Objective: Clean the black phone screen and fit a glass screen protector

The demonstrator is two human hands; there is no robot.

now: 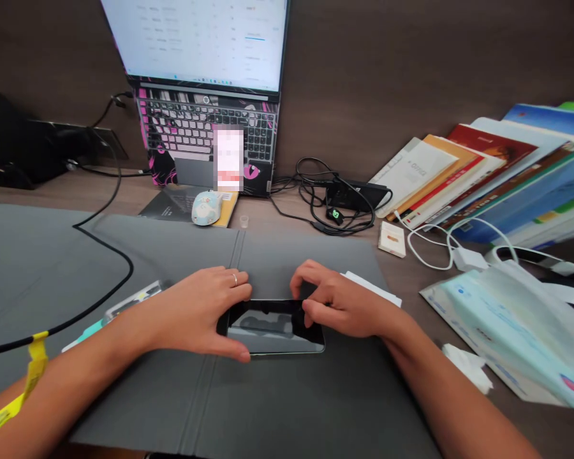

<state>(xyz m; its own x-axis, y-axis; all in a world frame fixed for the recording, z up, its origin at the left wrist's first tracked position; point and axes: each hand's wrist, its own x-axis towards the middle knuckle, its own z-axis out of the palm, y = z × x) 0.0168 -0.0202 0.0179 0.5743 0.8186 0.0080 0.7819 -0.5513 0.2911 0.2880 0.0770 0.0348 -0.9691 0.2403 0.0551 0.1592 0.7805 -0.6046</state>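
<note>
Fingers (242,294) of the left hand (191,309) are clamped around one end of the dark-screened phone (272,335), thumb at its near edge and the others at its far edge; those of the right hand (351,306) are curled over the opposite end, and I cannot tell whether they pinch it or merely touch. It lies on the grey mat (316,408), between both hands. The likeliest trouble, I judge, is the phone skewing or slipping if the right hand pushes while the left hand loosens, since its casing looks smooth; a stray fingertip could also press the screen by mistake. The black cable (105,299) runs close to the left forearm, its yellow tag (38,357) overlapping it in view, so a quick lift might snag. As for containers, a translucent packet (511,331) at the right holds something pale blue, a small white box (392,240) shows nothing of its inside, a tiny clear cup (243,221) on the tabletop (287,223) has no contents I can make out, and a clear case (134,301) beyond the left forearm is partly hidden.
</note>
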